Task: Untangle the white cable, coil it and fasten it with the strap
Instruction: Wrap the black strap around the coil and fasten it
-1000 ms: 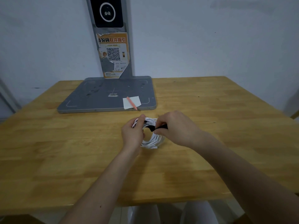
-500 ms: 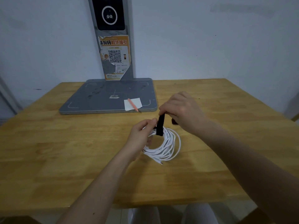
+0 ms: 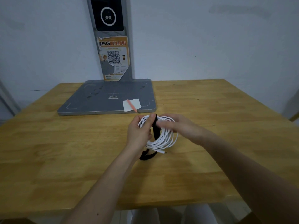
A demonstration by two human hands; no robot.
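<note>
the white cable (image 3: 163, 139) is sitting coiled just above the wooden counter (image 3: 64, 151), near the grey stand base (image 3: 103, 101), with the black strap (image 3: 156, 135) running over its top and trailing down to the counter. a white paper (image 3: 131, 104) and pink pen (image 3: 131, 105) are lying on that base, a pale wall (image 3: 210, 46) rising behind. the left hand (image 3: 140, 135) is gripping the coil; the right hand (image 3: 179, 126) is pinching it beside the strap.

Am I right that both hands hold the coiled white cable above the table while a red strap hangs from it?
Not quite: the strap is black, not red, as the head view shows. Both hands, left and right, do hold the coiled white cable above the table.
</note>
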